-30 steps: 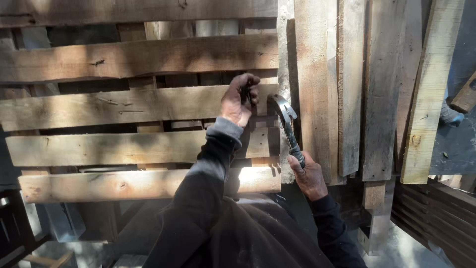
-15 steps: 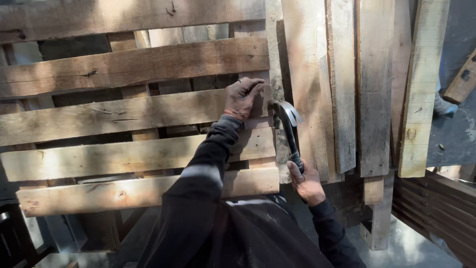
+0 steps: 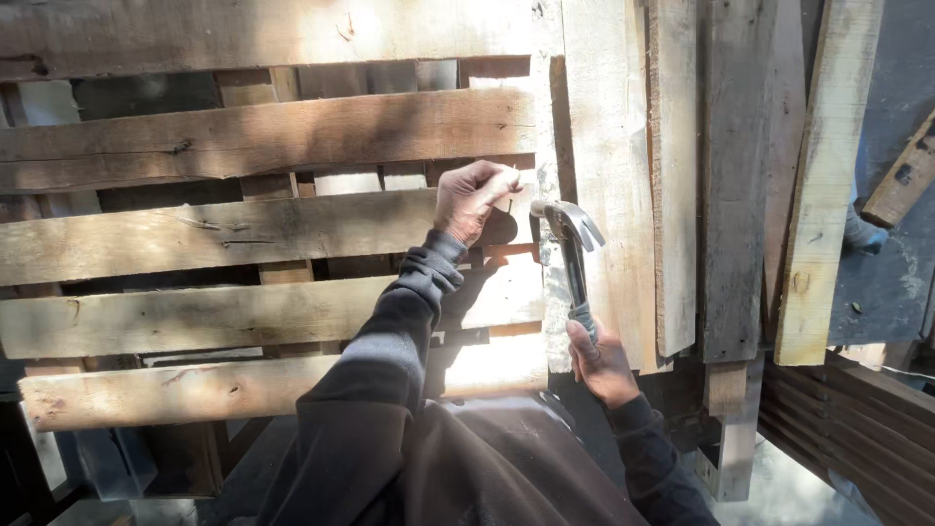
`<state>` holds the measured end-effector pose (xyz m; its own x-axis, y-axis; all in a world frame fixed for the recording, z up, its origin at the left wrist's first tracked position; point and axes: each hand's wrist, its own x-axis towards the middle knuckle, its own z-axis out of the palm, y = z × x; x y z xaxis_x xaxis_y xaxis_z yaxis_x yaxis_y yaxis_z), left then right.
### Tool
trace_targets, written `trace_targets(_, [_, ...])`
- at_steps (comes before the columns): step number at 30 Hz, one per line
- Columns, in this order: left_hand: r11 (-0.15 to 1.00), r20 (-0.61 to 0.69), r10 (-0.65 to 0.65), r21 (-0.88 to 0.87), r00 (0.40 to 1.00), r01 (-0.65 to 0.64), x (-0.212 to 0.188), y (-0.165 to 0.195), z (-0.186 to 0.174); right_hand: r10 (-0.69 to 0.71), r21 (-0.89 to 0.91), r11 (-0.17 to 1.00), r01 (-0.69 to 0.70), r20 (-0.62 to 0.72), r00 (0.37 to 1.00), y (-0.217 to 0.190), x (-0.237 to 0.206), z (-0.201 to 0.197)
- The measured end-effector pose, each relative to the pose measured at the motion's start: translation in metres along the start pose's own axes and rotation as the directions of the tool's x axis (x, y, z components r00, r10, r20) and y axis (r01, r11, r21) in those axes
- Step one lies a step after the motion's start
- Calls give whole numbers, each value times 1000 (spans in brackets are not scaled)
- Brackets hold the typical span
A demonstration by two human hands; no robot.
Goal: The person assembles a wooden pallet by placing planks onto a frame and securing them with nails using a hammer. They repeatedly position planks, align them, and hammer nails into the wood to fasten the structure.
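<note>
Since half a second ago both hands have shifted little: the hammer (image 3: 568, 255) has tipped slightly so its claw head sits closer to the left hand's fingertips, which suggests the head is being lined up on the spot those fingers mark. Nearest, dark sleeves run up from the bottom of the view. The right hand (image 3: 601, 362) is wrapped shut around the hammer's grip, holding the tool nearly upright, claw pointing right. Just above and left, the left hand (image 3: 472, 200) is pinched closed at the right end of a horizontal pallet slat (image 3: 234, 234); whether it holds a nail is too small to tell. Beyond lie more weathered slats (image 3: 263, 127) with gaps between them, and to the right a stack of upright boards (image 3: 730, 175) leans against the pallet's edge, partly sunlit.
</note>
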<state>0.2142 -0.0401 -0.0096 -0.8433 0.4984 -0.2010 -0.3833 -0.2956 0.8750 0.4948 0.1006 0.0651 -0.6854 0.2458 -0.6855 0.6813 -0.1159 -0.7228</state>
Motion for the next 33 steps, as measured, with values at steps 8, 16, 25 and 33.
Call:
trace_targets(8, [788,-114,287,593,951,-167,-8,5,24,160,763,572,-300,255,954,-22,-26,9])
trace_targets(16, [465,22,378,860,925,-210,-17,13,41,9,872,334,-357,376,927,-8,-24,33])
trace_targets(25, [658,51,318,707,947,-259,-16,17,31,-295,-369,895,252,-63,954,-2,-43,-8])
trace_targets(33, [729,112,321,605,940,-321,-11,16,12,-555,-642,602,475,91,827,-3,-24,-1])
